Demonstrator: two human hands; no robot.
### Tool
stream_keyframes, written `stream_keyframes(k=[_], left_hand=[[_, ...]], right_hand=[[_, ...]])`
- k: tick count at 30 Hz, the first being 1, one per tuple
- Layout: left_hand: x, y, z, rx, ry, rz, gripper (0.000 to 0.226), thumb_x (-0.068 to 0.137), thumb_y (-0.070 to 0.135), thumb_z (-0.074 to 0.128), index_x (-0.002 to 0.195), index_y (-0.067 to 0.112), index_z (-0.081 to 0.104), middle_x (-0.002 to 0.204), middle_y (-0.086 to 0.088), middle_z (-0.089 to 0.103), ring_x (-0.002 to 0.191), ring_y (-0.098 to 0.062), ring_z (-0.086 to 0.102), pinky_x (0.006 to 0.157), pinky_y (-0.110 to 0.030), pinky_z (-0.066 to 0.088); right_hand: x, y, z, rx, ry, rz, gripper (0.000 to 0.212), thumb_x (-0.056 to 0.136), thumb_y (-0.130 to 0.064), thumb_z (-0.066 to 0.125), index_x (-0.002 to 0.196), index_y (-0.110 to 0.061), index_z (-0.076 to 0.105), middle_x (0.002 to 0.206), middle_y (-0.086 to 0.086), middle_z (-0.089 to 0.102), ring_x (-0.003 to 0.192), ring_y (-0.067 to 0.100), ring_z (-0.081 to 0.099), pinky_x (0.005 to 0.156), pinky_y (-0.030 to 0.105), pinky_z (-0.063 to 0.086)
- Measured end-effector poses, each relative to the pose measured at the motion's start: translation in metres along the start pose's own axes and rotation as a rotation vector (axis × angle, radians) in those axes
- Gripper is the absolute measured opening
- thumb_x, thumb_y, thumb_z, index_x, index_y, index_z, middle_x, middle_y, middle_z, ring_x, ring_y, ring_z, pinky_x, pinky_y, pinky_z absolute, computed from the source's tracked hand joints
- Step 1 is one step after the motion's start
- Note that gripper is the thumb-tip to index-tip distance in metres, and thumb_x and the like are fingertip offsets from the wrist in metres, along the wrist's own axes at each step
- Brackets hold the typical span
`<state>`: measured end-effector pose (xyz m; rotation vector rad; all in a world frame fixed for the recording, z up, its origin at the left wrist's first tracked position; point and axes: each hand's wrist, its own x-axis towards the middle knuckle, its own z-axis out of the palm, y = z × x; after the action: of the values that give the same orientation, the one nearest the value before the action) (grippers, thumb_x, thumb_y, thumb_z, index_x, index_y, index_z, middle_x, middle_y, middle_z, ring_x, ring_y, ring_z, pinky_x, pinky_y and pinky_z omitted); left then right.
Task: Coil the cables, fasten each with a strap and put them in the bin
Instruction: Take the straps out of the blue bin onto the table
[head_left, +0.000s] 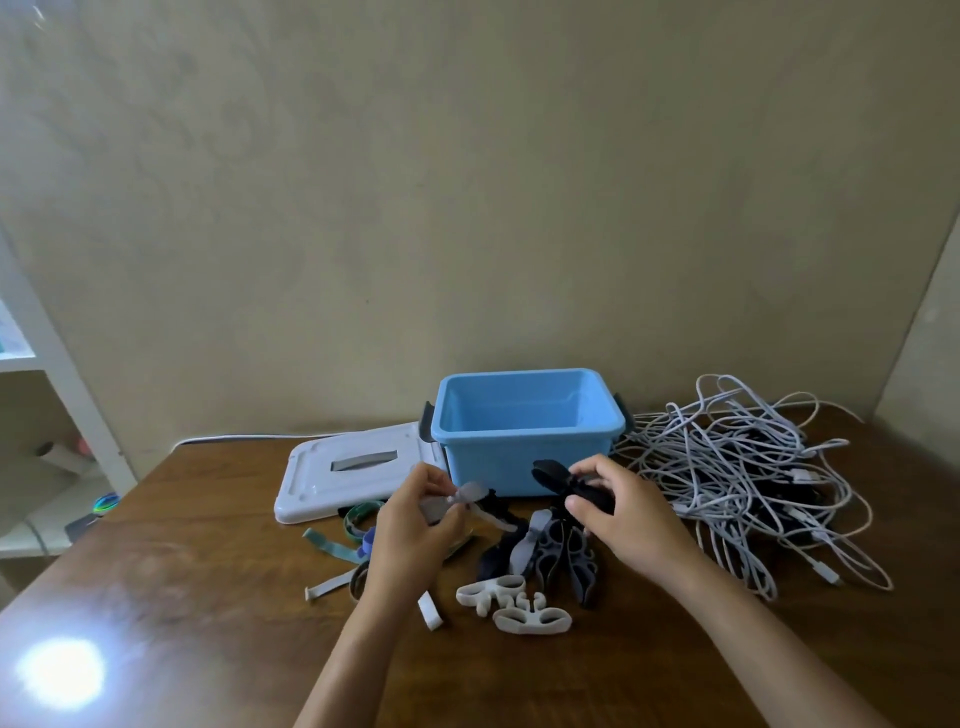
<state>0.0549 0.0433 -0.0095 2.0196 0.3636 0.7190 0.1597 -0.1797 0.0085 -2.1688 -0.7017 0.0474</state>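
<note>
Right now the cables (737, 483) lie in one loose white tangle on the worktop (208, 545), just right of the blue bin (524, 447), whose visible inside shows nothing in it. No writing on anything can be read. My left hand (415, 530) pinches a grey strap (457, 499) in its grip; my right hand (623, 514) curls its grip around a black strap (563, 480). Below them more straps (524, 587), grey, black and white, lie scattered. The bin's pale lid (353, 473) rests flat beside it, on the left.
</note>
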Motion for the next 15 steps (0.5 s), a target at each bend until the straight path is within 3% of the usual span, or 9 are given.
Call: stream_keyframes(k=[6, 11, 15], left_hand=[[0.025, 0.024, -0.011, -0.156, 0.042, 0.041, 0.014, 0.093, 0.012, 0.07, 0.1, 0.025, 0.067, 0.096, 0.008, 0.072, 0.083, -0.015, 0.074, 0.07, -0.033, 0.063], [0.071, 0.051, -0.007, -0.293, 0.062, 0.069, 0.009, 0.095, 0.003, 0.065, 0.099, 0.011, 0.068, 0.094, -0.008, 0.073, 0.069, -0.02, 0.074, 0.066, -0.027, 0.061], [0.118, 0.051, 0.009, -0.124, -0.023, 0.052, 0.017, 0.098, 0.006, 0.057, 0.098, 0.02, 0.067, 0.098, -0.007, 0.073, 0.076, -0.023, 0.071, 0.071, -0.033, 0.062]], right_hand=[[0.025, -0.014, -0.014, -0.003, 0.137, -0.045, 0.017, 0.103, -0.028, 0.057, 0.118, -0.034, 0.055, 0.101, -0.016, 0.061, 0.089, -0.001, 0.058, 0.068, 0.021, 0.044], [0.075, -0.027, -0.031, -0.09, 0.166, -0.018, 0.018, 0.104, -0.026, 0.051, 0.121, -0.026, 0.055, 0.087, -0.006, 0.06, 0.07, 0.015, 0.059, 0.058, 0.033, 0.041], [0.119, -0.026, -0.031, -0.233, 0.098, 0.008, 0.023, 0.104, -0.025, 0.046, 0.124, -0.021, 0.056, 0.086, -0.004, 0.059, 0.071, 0.015, 0.055, 0.056, 0.03, 0.034]])
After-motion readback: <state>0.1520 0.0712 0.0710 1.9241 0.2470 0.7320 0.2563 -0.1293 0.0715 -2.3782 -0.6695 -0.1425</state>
